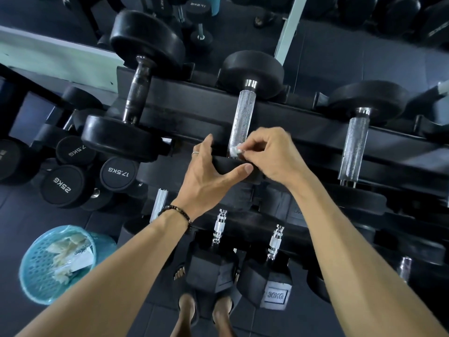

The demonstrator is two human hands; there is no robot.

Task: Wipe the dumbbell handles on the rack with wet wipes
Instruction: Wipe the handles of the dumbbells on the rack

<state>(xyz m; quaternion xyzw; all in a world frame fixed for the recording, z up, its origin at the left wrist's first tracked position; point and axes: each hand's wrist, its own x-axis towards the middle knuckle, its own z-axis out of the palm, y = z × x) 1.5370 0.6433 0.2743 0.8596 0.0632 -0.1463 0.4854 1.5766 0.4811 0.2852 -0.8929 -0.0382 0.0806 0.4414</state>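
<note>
- The rack (194,105) was matte black, and so were the round dumbbell heads (252,69) it carried.
- The middle handle (239,117) was bright silver with a fine cross-hatched knurl; the handle to its right (353,147) looked the same.
- The left handle (137,91) was dark and dull, nearly black.
- The wipe (235,152) was white.
- The basket (56,263) on the floor was turquoise with a honeycomb of small holes, holding pale, off-white crumpled wipes.
- The floor (328,57) was dark grey-blue.
- Lettering on the lower weights (117,172) was pale grey on black.
- The wrist bracelet (179,215) had dark beads.
</note>
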